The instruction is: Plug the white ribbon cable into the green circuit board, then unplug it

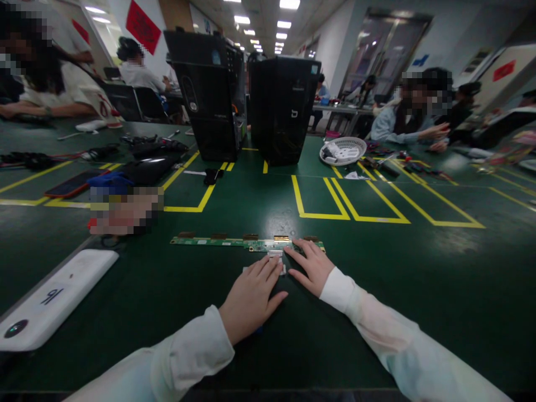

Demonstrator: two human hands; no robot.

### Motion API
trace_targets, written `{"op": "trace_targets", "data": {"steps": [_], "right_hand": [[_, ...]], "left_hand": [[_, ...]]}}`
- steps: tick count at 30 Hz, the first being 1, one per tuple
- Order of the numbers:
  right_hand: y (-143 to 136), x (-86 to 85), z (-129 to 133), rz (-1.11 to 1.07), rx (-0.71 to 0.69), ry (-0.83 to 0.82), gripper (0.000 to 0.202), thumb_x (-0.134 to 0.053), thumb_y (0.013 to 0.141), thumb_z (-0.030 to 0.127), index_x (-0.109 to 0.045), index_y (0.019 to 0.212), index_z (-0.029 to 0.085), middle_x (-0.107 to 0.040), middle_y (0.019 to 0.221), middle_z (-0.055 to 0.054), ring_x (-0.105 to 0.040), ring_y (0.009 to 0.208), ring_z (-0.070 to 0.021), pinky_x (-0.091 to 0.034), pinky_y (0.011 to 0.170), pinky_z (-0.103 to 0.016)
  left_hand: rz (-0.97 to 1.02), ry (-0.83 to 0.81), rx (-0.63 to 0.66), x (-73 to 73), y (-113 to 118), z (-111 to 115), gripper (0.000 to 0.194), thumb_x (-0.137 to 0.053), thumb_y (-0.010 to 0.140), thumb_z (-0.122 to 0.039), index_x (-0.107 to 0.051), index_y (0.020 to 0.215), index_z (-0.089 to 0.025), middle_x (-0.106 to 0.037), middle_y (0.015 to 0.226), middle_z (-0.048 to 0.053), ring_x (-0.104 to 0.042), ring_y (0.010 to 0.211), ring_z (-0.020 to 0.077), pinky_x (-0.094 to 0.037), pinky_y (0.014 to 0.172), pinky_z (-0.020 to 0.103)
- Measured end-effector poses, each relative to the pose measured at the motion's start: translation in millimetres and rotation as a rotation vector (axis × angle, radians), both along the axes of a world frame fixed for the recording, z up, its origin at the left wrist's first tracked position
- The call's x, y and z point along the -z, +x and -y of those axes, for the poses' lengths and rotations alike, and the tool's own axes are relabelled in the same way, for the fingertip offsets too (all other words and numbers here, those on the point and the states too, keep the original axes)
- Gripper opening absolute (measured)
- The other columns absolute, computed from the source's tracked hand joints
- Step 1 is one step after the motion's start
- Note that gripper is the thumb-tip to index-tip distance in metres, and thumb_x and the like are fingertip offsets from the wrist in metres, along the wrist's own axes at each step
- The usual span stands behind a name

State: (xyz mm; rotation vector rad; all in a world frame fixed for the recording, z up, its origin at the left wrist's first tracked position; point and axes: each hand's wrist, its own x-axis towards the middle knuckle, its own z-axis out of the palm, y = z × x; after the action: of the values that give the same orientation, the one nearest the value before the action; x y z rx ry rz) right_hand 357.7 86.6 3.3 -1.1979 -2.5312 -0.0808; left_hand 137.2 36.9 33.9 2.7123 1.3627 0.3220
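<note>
A long, narrow green circuit board [226, 242] with copper-coloured tabs along its far edge lies crosswise on the green table. My left hand [254, 295] rests palm down just in front of it, fingers stretched out over a white flat connector or ribbon piece [275, 255] at the board's near edge; the fingers partly hide that piece. On the right part of the board, the fingertips of my right hand [310, 266] touch its surface. The right fingers are spread, and neither hand grips anything.
Two black computer towers [276, 111] stand at the back middle. A white numbered device [58, 301] lies at the left, near a blurred-out item [125, 212]. Beyond are a white basket [352, 149], cables [29, 161], yellow tape outlines [324, 215] and several seated people.
</note>
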Motion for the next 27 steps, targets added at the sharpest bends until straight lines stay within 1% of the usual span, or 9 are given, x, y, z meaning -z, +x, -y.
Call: {"op": "trace_targets", "data": {"steps": [5,9,15,18,27], "right_hand": [[2.6,-1.2,-3.0,-0.015,-0.042,-0.02,0.053,-0.048,0.094,0.043,-0.051,0.139,0.017,-0.046,0.139,-0.018,-0.041,0.125,-0.031,-0.039,0.105,-0.053],[2.4,-1.8,-3.7,-0.03,-0.042,-0.026,0.054,-0.05,0.093,0.044,-0.051,0.139,0.016,-0.046,0.138,-0.018,-0.041,0.125,-0.0311,-0.038,0.105,-0.053],[1.7,-0.2,-4.3,-0.033,-0.04,-0.036,0.055,-0.053,0.091,0.044,-0.051,0.139,0.017,-0.046,0.139,-0.018,-0.04,0.125,-0.0311,-0.039,0.105,-0.054],[1.7,0.0,-4.6,-0.039,-0.038,-0.042,0.056,-0.053,0.091,0.045,-0.051,0.139,0.017,-0.046,0.14,-0.017,-0.04,0.126,-0.0313,-0.039,0.105,-0.054],[1.4,-1.1,-4.1,-0.049,-0.041,-0.051,0.057,-0.053,0.091,0.045,-0.051,0.14,0.017,-0.045,0.14,-0.017,-0.04,0.126,-0.031,-0.037,0.106,-0.052]], "left_hand": [[0.0,-0.016,0.002,-0.5,-0.3,-1.4,0.058,-0.039,0.096,-0.05,-0.044,0.142,-0.015,-0.047,0.148,0.012,-0.044,0.135,0.0287,-0.045,0.104,0.048],[0.005,-0.012,0.003,-1.0,0.1,-1.8,0.057,-0.04,0.095,-0.05,-0.045,0.142,-0.016,-0.048,0.147,0.011,-0.045,0.135,0.0281,-0.044,0.105,0.047],[0.042,0.023,0.004,3.6,0.3,-2.9,0.054,-0.039,0.096,-0.048,-0.047,0.14,-0.018,-0.05,0.146,0.011,-0.044,0.136,0.0262,-0.042,0.108,0.045],[0.044,0.011,0.002,4.1,0.2,-3.4,0.054,-0.04,0.096,-0.048,-0.047,0.14,-0.018,-0.049,0.147,0.011,-0.043,0.137,0.0259,-0.041,0.108,0.046],[0.028,-0.053,0.006,-0.6,-2.6,-4.8,0.054,-0.038,0.096,-0.049,-0.045,0.141,-0.019,-0.045,0.15,0.008,-0.039,0.14,0.0262,-0.04,0.11,0.047]]}}
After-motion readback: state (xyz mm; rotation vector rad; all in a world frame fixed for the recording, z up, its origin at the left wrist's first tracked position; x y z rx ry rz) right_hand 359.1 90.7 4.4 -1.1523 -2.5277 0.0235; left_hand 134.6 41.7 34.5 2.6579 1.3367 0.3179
